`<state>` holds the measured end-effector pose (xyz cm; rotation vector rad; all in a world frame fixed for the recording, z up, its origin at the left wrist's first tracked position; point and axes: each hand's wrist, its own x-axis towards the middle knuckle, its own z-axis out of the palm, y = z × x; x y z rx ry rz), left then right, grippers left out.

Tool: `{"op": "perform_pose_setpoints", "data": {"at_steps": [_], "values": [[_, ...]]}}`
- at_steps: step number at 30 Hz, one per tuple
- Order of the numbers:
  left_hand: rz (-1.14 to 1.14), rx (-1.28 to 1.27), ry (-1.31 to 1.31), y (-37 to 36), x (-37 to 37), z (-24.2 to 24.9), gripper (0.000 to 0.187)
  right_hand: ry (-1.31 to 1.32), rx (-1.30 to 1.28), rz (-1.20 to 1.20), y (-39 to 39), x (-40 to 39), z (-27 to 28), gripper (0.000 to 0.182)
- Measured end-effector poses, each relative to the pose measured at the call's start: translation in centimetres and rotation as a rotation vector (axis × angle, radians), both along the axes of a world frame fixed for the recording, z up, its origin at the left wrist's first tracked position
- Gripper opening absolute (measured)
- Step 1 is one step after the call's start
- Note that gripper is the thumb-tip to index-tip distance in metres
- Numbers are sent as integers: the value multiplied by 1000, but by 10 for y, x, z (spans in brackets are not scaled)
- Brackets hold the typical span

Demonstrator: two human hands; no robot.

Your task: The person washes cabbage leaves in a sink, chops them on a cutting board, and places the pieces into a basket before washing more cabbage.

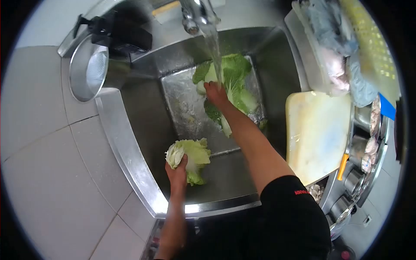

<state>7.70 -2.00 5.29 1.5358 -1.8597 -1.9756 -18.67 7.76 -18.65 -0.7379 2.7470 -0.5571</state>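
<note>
In the lower left of the sink, my left hand [177,170] is closed around a bunch of pale napa cabbage leaves [196,155], the thumb pressed over their white base. My right hand [215,93] reaches to the middle of the basin, its fingers curled on a cabbage leaf [211,73] beside the falling water. More green and white cabbage leaves [236,71] lie around this hand on the sink floor. From the faucet [197,19] a stream of water [213,47] runs down onto the leaves.
The steel sink [145,117] surrounds both hands. To its right lie a worn cutting board [318,134] and an orange-handled knife [343,167]. A plastic bin with bags [323,69] stands at the back right, a metal strainer pot [89,69] at the back left.
</note>
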Motion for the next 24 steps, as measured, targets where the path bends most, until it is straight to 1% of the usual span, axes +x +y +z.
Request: {"op": "perform_pose_setpoints", "data": {"at_steps": [1, 3, 4, 6, 7, 9, 10, 11, 12, 13, 14, 15, 16, 17, 18, 19, 21, 22, 23, 24], "values": [[9, 10, 20, -2, -2, 0, 41, -55, -3, -3, 4, -3, 15, 34], [1, 20, 48, -7, -4, 3, 40, -81, -451, -230, 15, 7, 50, 35], [27, 22, 63, -11, -9, 9, 40, -73, -449, -201, 21, -3, 70, 35], [20, 15, 37, -23, -23, 19, 40, -792, -636, -403, 33, -19, 112, 39], [44, 7, 52, -31, -31, 21, 40, -787, -635, -372, 29, -25, 128, 39], [13, -41, 137, -46, -48, 26, 41, -729, -718, -328, 23, -32, 156, 41], [30, 2, 150, -55, -61, 32, 41, -646, -637, -331, 15, -34, 170, 41], [43, 45, 162, -62, -75, 39, 40, -636, -643, -316, 10, -35, 191, 41], [74, 92, 252, -69, -87, 34, 41, -808, -686, -273, 9, -35, 214, 50], [78, 87, 212, -74, -105, 38, 41, -977, -725, -228, 7, -33, 247, 60], [53, 151, 241, -76, -122, 46, 41, -910, -673, -342, 2, -22, 308, 59], [25, 217, 267, -77, -137, 53, 42, -895, -677, -334, 1, -19, 331, 59], [22, 217, 283, -76, -152, 51, 42, -994, -763, -265, 3, -18, 348, 53], [-9, 269, 311, -73, -168, 45, 40, -1091, -845, -194, 4, -19, 358, 46], [-41, 322, 338, -68, -181, 39, 38, -987, -893, -177, 4, -21, 348, 33], [-47, 326, 350, -60, -190, 43, 38, -973, -892, -176, 5, -22, 345, 33], [-157, 611, 492, -44, -206, 57, 39, -545, -757, -292, 8, -26, 341, 28], [-93, 695, 491, -34, -211, 71, 39, -532, -794, -359, 10, -28, 335, 24], [-110, 694, 495, -28, -217, 82, 39, -518, -803, -367, 13, -31, 340, 24], [-98, 869, 530, -22, -221, 92, 39, -466, -720, -411, 17, -32, 344, 22]]}}
